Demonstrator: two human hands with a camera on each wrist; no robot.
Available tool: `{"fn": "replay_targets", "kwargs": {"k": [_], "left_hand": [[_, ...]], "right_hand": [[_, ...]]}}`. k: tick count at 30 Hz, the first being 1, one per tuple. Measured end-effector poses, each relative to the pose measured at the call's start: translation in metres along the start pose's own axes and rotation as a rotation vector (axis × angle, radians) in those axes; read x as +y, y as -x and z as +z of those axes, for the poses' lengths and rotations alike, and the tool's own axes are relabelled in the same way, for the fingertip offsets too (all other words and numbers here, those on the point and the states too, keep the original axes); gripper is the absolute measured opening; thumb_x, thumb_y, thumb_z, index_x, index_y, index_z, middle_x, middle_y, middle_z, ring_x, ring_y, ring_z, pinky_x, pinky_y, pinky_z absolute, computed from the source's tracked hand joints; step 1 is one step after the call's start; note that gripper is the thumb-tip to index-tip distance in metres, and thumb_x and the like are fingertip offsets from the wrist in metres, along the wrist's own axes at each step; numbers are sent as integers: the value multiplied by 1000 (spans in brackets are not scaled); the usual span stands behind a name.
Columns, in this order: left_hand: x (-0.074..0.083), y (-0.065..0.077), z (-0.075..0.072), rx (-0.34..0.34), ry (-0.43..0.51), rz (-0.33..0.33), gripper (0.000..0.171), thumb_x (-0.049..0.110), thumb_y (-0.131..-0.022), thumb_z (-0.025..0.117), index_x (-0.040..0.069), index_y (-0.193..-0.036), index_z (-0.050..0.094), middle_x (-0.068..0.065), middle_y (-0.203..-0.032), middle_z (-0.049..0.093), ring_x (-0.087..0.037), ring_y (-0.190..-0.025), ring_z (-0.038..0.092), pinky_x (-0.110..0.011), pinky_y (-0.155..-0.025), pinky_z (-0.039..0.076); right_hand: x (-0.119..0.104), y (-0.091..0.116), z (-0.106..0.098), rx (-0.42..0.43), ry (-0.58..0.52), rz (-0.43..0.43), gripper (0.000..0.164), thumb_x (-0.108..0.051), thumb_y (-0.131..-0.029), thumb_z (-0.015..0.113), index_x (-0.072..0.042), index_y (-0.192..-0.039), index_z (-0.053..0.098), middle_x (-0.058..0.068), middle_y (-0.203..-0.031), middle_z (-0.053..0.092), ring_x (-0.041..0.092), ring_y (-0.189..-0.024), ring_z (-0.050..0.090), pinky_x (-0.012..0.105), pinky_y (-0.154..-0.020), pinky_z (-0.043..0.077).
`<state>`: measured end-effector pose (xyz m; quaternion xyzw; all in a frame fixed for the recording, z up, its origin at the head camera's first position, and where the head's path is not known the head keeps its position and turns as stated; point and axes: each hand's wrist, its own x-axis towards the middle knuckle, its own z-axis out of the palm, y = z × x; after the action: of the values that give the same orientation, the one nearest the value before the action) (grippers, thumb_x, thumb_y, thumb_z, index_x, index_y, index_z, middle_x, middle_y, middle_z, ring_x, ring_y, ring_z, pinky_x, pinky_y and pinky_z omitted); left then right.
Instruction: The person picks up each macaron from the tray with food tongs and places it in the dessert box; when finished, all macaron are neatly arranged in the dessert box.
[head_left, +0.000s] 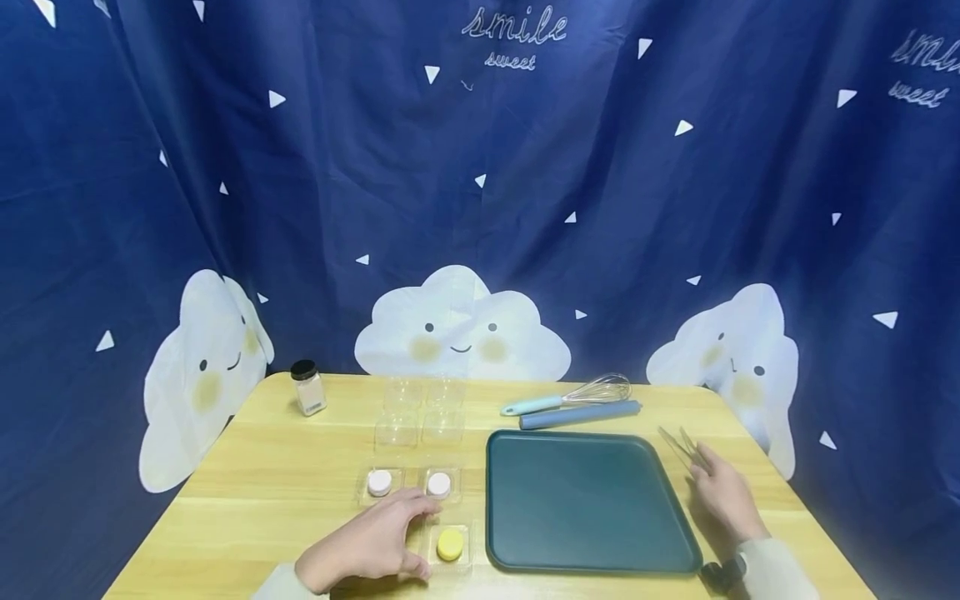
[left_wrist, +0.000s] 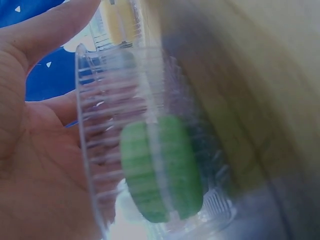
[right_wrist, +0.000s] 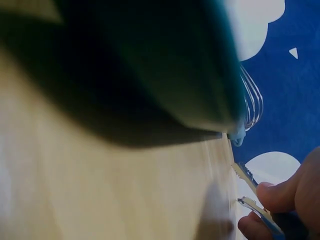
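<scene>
My left hand (head_left: 375, 540) reaches low over the table, thumb and fingers spread apart. Just off its fingertips lies a yellow macaron (head_left: 450, 545) in a clear plastic box. Two white macarons, one left (head_left: 379, 482) and one right (head_left: 438, 484), sit in similar boxes beyond that hand. From the left wrist, a green macaron (left_wrist: 162, 170) shows inside a ribbed clear box (left_wrist: 85, 125) beside the palm; the hand hides it in the head view. My right hand (head_left: 727, 496) grips slim metal tongs (head_left: 682, 448), their serrated tips parted and pointing away from me.
A dark green tray (head_left: 585, 504) lies between the hands. Behind it are a whisk (head_left: 540, 404) and a blue rolling pin (head_left: 581, 414). Several clear plastic covers (head_left: 397, 429) stand at the back, with a black-lidded jar (head_left: 308, 388) to their left. A blue curtain (head_left: 480, 225) hangs behind the table.
</scene>
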<state>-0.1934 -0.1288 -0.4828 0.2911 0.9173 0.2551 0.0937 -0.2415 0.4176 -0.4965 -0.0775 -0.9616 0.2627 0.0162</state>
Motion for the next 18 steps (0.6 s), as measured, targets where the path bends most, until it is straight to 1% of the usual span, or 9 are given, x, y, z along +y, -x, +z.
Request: {"fn": "replay_targets", "kwargs": {"k": [7,13,18], "left_hand": [[2,-1,0,10,-26,18,76,46,-70,89,15,-135,63,-3,-140,61,-28,-131,56,-52,-109,49],[4,-1,0,9,-18,18,79,46,-70,89,14,-138,61,-6,-144,59,-30,-135,54,-51,-110,49],[4,-1,-1,16,-24,28,80,45,-71,89,14,-139,60,-5,-143,60,-31,-135,54,-52,-110,49]], "right_hand": [[1,0,0,-3,30,-5,59,-20,-105,40,9,-155,24,38,-152,33,64,-136,31,73,-112,29],[0,-1,-1,8,48,-23,58,-20,-105,41,9,-154,26,37,-150,36,64,-135,34,72,-112,30],[0,-1,-1,-5,35,-4,59,-21,-106,42,8,-154,25,37,-151,35,64,-135,33,73,-112,29]]}}
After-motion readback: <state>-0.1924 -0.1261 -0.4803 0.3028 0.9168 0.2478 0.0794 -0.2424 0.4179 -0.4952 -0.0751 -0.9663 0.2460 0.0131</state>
